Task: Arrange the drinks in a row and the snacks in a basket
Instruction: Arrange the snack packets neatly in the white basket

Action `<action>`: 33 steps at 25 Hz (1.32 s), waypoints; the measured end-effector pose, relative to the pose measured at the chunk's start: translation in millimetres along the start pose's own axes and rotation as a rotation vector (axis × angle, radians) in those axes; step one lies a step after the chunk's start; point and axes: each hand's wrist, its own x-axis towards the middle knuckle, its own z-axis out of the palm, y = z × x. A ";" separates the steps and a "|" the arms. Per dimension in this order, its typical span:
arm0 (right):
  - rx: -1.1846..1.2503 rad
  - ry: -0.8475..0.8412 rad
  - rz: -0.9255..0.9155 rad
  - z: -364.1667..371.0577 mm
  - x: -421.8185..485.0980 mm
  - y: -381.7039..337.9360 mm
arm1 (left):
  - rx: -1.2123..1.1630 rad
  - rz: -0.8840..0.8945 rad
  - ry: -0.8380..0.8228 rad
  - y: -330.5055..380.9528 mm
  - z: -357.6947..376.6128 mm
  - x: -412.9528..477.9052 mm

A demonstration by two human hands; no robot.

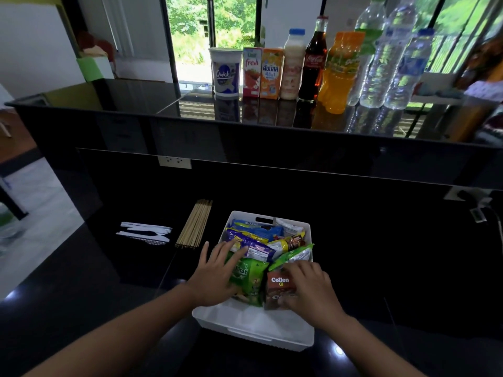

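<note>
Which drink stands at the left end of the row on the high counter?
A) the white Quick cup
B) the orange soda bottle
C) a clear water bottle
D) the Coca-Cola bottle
A: the white Quick cup is the leftmost of the row, the red Fresh carton stands next on its right, and the Coca-Cola bottle is further along.

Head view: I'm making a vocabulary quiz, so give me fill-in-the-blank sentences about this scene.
1. The drinks stand in a ___ on the upper counter.
2. The ___ sit in the white basket.
3. The right hand grips a pack labelled ___.
4. The skewers lie ___ of the basket.
Missing words: row; snacks; Collon; left.
</note>
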 end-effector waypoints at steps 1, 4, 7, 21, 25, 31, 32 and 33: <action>-0.001 0.009 -0.008 -1.9 -0.3 -1.1 | -0.020 0.001 0.010 -2.4 -1.0 -2.1; 0.050 0.101 -0.015 -15.6 14.3 -0.7 | -0.123 -0.032 0.051 -9.4 -10.4 1.2; 0.052 0.158 0.018 -36.7 53.0 7.4 | -0.178 -0.086 0.113 -12.7 -33.4 29.3; -0.229 -0.345 0.139 -31.1 128.6 23.9 | -0.059 0.000 -0.061 0.2 -13.2 70.9; -0.246 -0.329 0.193 -31.8 125.3 20.4 | -0.051 -0.012 -0.057 1.2 -9.4 71.1; -0.264 -0.325 0.208 -35.4 126.1 11.3 | -0.064 -0.022 -0.038 0.6 -8.6 73.0; -0.258 -0.326 0.217 -35.5 125.0 10.6 | -0.066 -0.022 -0.033 0.1 -7.5 72.1; -0.250 -0.330 0.230 -35.3 123.6 9.7 | -0.064 -0.020 -0.031 -0.4 -6.3 71.6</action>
